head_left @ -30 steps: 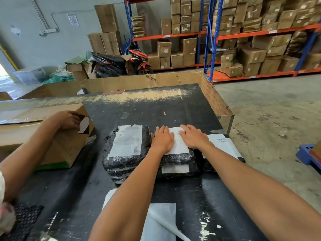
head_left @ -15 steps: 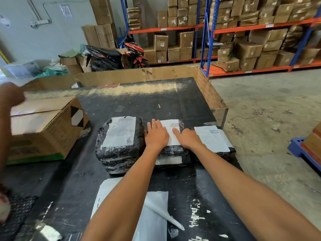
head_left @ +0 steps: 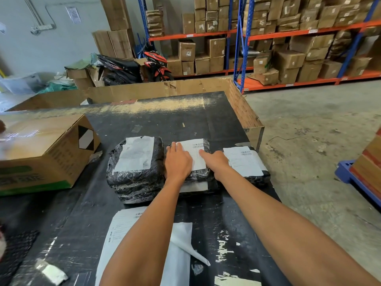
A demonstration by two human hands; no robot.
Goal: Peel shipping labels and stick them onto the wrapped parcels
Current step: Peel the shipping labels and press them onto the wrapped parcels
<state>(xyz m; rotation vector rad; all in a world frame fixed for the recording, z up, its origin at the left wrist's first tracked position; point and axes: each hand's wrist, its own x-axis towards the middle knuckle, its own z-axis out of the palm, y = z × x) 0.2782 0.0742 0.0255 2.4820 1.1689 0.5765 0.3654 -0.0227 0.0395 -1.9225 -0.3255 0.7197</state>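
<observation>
Three black wrapped parcels lie side by side on the black table (head_left: pixel 185 112). The left parcel (head_left: pixel 136 178) and the right parcel (head_left: pixel 257 178) each carry a white label. On the middle parcel (head_left: pixel 201 176) lies a white shipping label (head_left: pixel 195 153). My left hand (head_left: pixel 178 162) rests flat on the label's left side, fingers spread. My right hand (head_left: pixel 215 162) presses its right side, index finger stretched across the paper. Neither hand holds anything. White label sheets (head_left: pixel 179 250) lie on the table below my forearms.
A cardboard box (head_left: pixel 45 149) stands at the table's left. Cardboard walls (head_left: pixel 243 108) line the far and right edges. A blue pallet (head_left: pixel 354 178) with a box sits on the floor at right. Shelving with cartons and two motorbikes stand behind.
Another person's arm has left the cardboard box and gone out of view at left. My hands have slid back along the middle label, baring its far barcode end.
</observation>
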